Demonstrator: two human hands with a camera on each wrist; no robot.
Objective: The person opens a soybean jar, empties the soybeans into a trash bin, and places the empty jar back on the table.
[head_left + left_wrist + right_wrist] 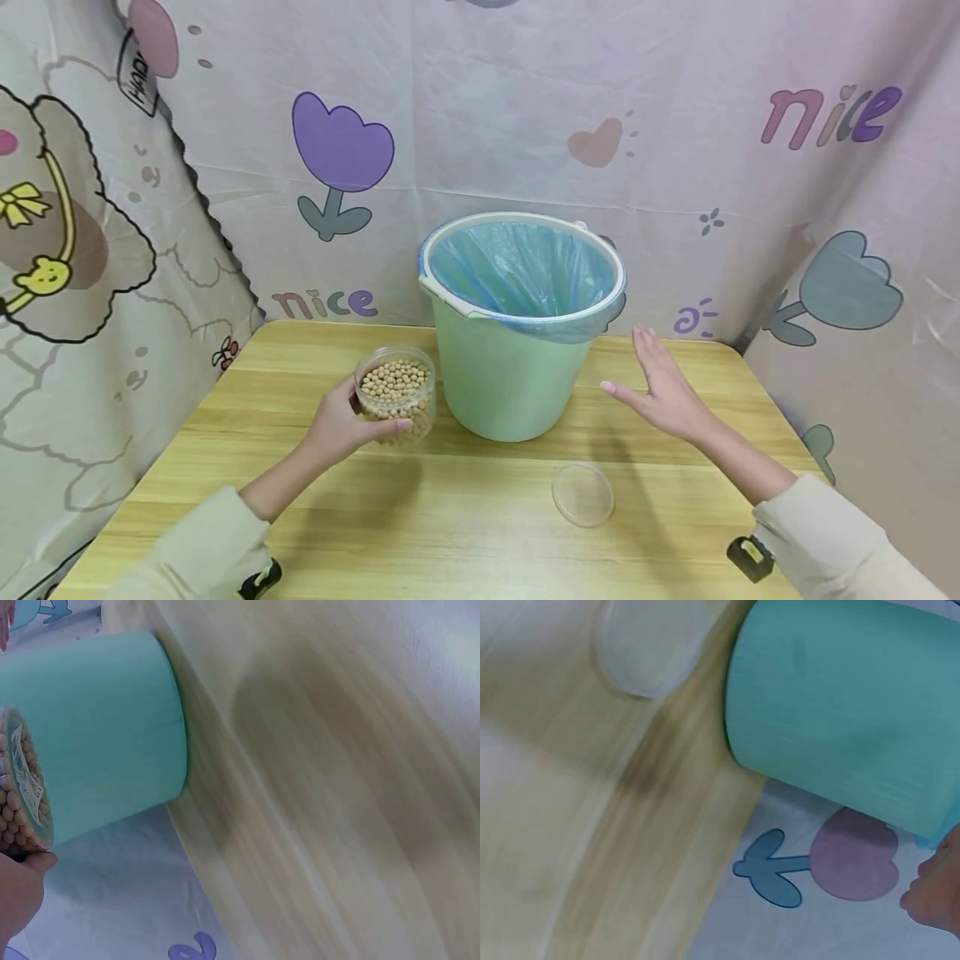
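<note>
My left hand (347, 425) grips a clear round jar (401, 408) of pale dried beans, its thumb across the near side. The jar is uncapped and nearly full, held just left of a light green bucket (510, 375). In the left wrist view the jar's labelled bottom (28, 776) shows beside the bucket's wall. A thin blue plastic bag (525, 267) lines the bucket and folds over its white rim. To the right of the bucket, my right hand (667, 392) is raised with fingers extended, holding nothing. A clear round lid (583, 495) lies flat on the table in front.
The wooden table (480, 533) bears the bucket near its back edge. Printed fabric (510, 108) hangs behind the table and on both sides. The bucket's pale handle (457, 300) rests along the front left of its rim.
</note>
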